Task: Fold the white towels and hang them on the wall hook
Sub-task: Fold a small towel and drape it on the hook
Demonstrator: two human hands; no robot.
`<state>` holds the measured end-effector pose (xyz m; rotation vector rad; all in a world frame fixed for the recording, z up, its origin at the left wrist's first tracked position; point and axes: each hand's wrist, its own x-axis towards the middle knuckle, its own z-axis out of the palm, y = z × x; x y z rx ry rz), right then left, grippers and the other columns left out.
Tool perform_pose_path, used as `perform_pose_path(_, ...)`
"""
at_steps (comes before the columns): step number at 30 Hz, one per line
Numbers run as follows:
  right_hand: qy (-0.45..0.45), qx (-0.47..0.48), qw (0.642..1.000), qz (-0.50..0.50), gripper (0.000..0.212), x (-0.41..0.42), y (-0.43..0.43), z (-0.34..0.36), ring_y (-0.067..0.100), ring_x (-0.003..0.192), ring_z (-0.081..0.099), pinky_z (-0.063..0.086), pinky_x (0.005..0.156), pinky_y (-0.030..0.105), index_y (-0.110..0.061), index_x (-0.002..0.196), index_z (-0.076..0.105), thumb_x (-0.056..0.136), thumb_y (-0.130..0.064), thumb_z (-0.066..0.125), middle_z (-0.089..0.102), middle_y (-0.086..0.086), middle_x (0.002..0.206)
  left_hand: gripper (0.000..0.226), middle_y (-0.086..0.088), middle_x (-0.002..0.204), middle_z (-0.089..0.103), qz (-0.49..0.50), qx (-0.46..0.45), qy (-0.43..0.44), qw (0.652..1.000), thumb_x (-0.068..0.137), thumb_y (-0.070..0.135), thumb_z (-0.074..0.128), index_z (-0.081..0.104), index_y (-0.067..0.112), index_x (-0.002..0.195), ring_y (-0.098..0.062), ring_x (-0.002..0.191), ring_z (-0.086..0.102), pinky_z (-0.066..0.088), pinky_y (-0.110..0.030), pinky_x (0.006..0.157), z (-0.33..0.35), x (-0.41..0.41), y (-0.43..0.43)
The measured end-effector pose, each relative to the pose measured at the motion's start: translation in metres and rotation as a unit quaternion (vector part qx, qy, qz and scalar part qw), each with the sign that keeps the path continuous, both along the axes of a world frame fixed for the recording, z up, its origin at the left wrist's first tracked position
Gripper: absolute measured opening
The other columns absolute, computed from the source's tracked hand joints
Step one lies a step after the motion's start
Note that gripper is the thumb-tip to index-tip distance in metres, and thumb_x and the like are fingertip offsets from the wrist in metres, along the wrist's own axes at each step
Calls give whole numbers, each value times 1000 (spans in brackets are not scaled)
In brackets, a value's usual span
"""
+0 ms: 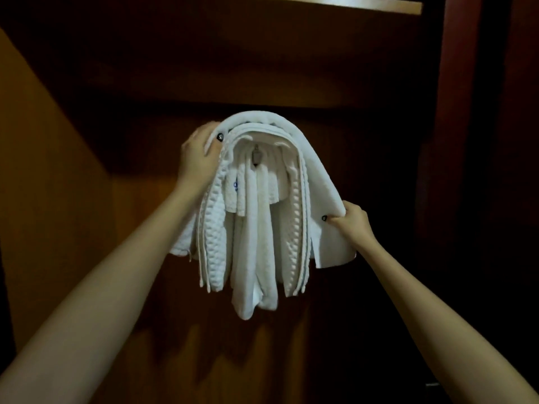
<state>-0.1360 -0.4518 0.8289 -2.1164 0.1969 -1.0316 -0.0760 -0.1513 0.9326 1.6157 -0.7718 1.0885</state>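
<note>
Several folded white towels (256,228) hang in layers over a small metal wall hook (256,157), which shows between the folds. The outermost smooth white towel (318,182) arches over the whole stack. My left hand (198,158) grips the upper left side of the outer towel, thumb on the front. My right hand (354,220) pinches the lower right edge of that same towel and holds it out from the stack. A waffle-textured towel (215,228) hangs under it on the left.
The hook sits on a dark brown wooden panel (262,68). A lighter wooden side wall (43,170) stands at the left, a dark reddish frame (455,141) at the right. A lit ledge (379,5) runs along the top.
</note>
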Motion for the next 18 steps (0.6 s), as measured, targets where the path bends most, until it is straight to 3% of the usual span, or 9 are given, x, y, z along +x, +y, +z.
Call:
perform_pose_path(2,-21,0,1000,2,18,2,-3,-10,22,87,62,54,75,41,-11,95,66,81,-22,69,66,5,95,29,-8,118,59,72,-8,-155,985,92,5,46,60,3,116,-10,112,49,37,-12,97,-22,-24,-20)
perform_pose_path(4,-40,7,999,4,17,2,-4,-17,21,88,61,53,75,39,-13,93,66,82,-25,69,65,4,95,23,2,103,59,4,27,-197,980,91,7,46,62,10,108,1,95,51,42,-8,86,-63,-44,-57)
perform_pose_path(6,-48,9,999,3,16,0,-5,-19,22,86,60,50,72,36,-13,89,63,82,-26,70,64,6,94,23,9,100,62,-114,86,-28,989,93,12,49,63,18,110,1,91,58,49,-13,82,-109,-59,-101)
perform_pose_path(8,-51,3,999,9,17,-3,-7,-19,23,84,59,45,69,34,-10,86,61,81,-25,70,63,8,91,31,5,119,62,-185,109,179,960,96,15,48,58,18,125,-3,110,57,47,-20,95,-146,-62,-141)
perform_pose_path(10,-48,9,999,16,19,-7,-9,-19,21,80,57,43,64,33,-9,83,57,81,-23,70,62,8,88,42,2,138,52,-203,82,290,932,98,22,46,45,17,139,-9,126,48,37,-19,100,-164,-54,-168)
perform_pose_path(12,-37,19,999,25,22,-9,-11,-18,15,72,54,39,58,28,-14,79,50,82,-24,70,57,1,81,46,0,141,50,-166,61,321,930,98,31,47,41,17,142,-14,127,47,38,-24,100,-168,-44,-183)
perform_pose_path(14,-31,50,997,49,24,-12,-13,-16,11,69,53,39,57,24,-15,80,48,83,-25,70,53,-3,78,43,-4,127,58,-131,20,335,933,96,35,52,48,12,131,-22,117,54,44,-31,93,-169,-33,-193)
perform_pose_path(16,-29,88,992,82,25,-15,-15,-17,10,70,56,43,58,23,-16,83,50,84,-29,70,55,-3,81,28,-4,91,59,-174,-34,351,919,93,34,57,54,7,100,-22,89,57,45,-30,72,-171,-23,-199)
perform_pose_path(18,-31,105,988,105,27,-18,-16,-20,10,72,58,46,60,23,-18,82,50,84,-34,71,57,-3,83,26,-5,77,53,-268,-75,369,887,94,30,58,48,9,83,-19,76,54,45,-31,69,-174,-17,-200)
